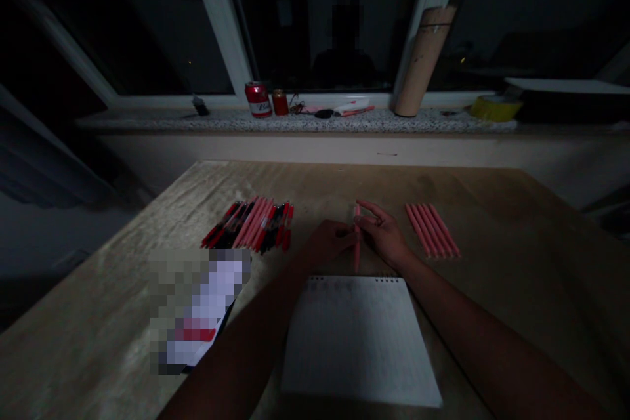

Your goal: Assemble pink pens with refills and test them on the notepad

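Observation:
Above the notebook's top edge, my left hand [331,241] pinches a pink pencil [357,254] from the left. My right hand [386,231] holds the same pencil from the right, thumb against it and index finger stretched toward its far end. The pencil points away from me, roughly upright in the view. On the right lies a neat row of several pink pencils [433,231], side by side. To the left is a spread group of pink pencils [252,223] mixed with red pens [287,226] and black pens [231,231].
A spiral notebook [361,341] lies open before me on the cloth-covered table [512,315]. A blurred-out phone-like object [211,308] is beside my left forearm. On the windowsill [197,123] stand a red can [258,100], a jar [280,103], a cardboard tube [424,62] and yellow tape [495,108].

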